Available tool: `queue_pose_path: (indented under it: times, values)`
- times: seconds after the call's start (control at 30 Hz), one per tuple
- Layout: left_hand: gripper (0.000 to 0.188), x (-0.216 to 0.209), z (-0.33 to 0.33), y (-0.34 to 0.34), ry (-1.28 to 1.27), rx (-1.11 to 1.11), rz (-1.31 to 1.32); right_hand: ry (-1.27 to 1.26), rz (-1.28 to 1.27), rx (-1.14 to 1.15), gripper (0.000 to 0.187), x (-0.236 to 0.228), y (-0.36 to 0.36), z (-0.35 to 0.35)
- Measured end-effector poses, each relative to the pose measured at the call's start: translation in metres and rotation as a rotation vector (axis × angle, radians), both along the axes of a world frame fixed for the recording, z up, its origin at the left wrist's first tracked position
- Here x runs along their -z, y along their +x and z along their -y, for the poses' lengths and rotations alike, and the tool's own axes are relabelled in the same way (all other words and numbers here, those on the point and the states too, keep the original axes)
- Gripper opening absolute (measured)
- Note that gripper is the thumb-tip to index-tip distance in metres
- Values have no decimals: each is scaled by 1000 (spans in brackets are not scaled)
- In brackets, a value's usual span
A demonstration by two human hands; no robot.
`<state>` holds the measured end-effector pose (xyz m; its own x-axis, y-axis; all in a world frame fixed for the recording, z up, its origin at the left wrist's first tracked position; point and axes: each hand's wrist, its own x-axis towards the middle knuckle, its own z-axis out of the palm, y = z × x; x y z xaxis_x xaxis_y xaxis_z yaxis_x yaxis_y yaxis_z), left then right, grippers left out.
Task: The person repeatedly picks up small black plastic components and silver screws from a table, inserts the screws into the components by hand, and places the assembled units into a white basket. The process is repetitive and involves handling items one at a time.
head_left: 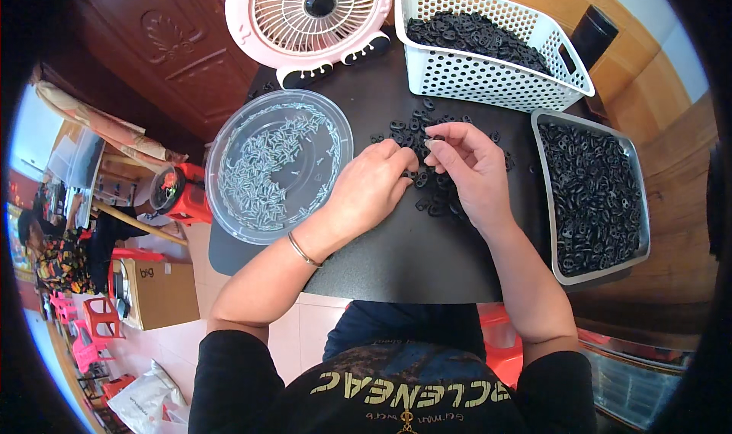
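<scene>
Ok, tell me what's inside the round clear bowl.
The round clear bowl holds many small silvery pins, spread loosely over its bottom. The left hand lies beside it, not in it. Nothing covers the bowl; the pins' exact shape is too small to tell.

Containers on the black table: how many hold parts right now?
3. A round clear tub of small pale pieces at the left, a white perforated basket of black rings at the top, and a grey tray of black rings at the right.

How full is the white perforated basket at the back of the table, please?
Partly full. The white basket holds a layer of small black parts heaped toward its back, well below the rim, with the front walls showing bare.
</scene>
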<state>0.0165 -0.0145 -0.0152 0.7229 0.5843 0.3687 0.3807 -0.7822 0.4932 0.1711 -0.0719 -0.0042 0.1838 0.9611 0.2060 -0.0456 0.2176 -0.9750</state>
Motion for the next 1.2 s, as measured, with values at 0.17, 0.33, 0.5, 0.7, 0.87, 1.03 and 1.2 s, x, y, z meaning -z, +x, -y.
queue_pose_path:
  times: [0.17, 0.33, 0.5, 0.7, 0.87, 1.03, 1.2]
  values:
    - [18, 0, 0, 1, 34, -10, -24, 21, 0, 4, 12, 1, 0, 0]
    - [19, 0, -1, -1, 44, 25, -25, 18, 45, 53, 12, 0, -1, -1]
    - [18, -9, -3, 0, -23, 4, 134, 45, -7, 79, 14, -1, 0, -1]
    - [17, -12, -2, -1, -680, 44, 429, 40, -14, 10, 15, -6, 1, 0]
    - [17, -12, 0, 2, -911, 107, 607, 52, 23, -76, 16, -4, -2, 1]
    - [19, -14, -2, 1, -1013, 107, 617, 72, 23, -97, 16, -3, 0, 1]
    - [18, -9, -5, 0, -1047, 99, 651, 100, 9, -81, 17, -1, -3, 1]
